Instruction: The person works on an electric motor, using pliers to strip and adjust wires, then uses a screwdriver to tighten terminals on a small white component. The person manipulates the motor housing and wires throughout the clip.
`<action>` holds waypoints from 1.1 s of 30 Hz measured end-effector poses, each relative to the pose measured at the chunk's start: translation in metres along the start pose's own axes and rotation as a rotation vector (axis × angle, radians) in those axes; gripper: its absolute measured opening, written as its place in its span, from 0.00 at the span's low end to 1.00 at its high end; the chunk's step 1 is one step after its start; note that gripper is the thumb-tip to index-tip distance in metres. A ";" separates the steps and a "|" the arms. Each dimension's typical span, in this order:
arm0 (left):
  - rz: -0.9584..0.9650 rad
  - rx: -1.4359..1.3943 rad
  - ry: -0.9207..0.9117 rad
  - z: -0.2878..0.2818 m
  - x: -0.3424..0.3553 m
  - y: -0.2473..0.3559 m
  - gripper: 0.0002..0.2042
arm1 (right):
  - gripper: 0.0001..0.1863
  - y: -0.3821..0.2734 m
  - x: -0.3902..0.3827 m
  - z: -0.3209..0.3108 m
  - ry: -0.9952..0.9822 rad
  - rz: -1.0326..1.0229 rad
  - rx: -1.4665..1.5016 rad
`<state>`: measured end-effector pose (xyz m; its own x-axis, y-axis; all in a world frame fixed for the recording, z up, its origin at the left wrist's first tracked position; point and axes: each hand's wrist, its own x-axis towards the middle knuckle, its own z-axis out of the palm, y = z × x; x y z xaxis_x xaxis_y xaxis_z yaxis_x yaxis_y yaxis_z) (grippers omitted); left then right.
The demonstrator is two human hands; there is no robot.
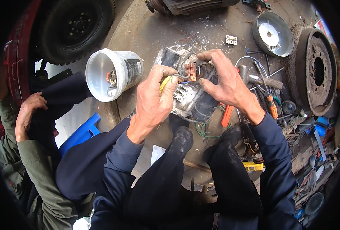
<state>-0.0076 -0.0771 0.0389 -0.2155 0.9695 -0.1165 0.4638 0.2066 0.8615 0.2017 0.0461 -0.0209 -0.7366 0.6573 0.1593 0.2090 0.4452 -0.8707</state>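
Observation:
An opened electrical unit (pixel 183 102) with a dirty silver metal housing sits before me, showing several terminal posts and a black cylinder (pixel 206 107) along its side. My left hand (pixel 153 97) pinches a grey wire (pixel 182 76) between thumb and forefinger; a yellow sleeve (pixel 164 82) shows at the fingertips. Around the far right part of the unit curls my right hand (pixel 230 83), its thumb and forefinger on either side of a red-brown component (pixel 192 71). The other fingers of that hand are partly hidden.
At left stands a clear plastic bucket (pixel 129 73) with small parts inside. A hammer (pixel 267 81), an orange-handled screwdriver (pixel 272 107), a metal bowl (pixel 289 40) and a rusty wheel rim (pixel 310 73) lie to the right. Beside me on the left, another person's hand (pixel 32 109) rests near their knee.

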 end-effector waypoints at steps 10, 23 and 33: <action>-0.156 -0.172 0.003 -0.002 -0.001 0.008 0.05 | 0.30 0.001 0.001 -0.001 -0.017 0.034 -0.005; 0.013 0.071 0.060 0.010 -0.028 0.033 0.14 | 0.32 -0.007 0.003 -0.003 -0.055 0.005 -0.062; 0.181 0.249 0.150 0.038 -0.053 0.036 0.25 | 0.30 -0.009 0.002 -0.002 -0.050 -0.002 -0.066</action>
<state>0.0535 -0.1163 0.0577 -0.2260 0.9670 0.1177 0.6981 0.0765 0.7119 0.1997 0.0453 -0.0120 -0.7677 0.6261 0.1365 0.2482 0.4869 -0.8375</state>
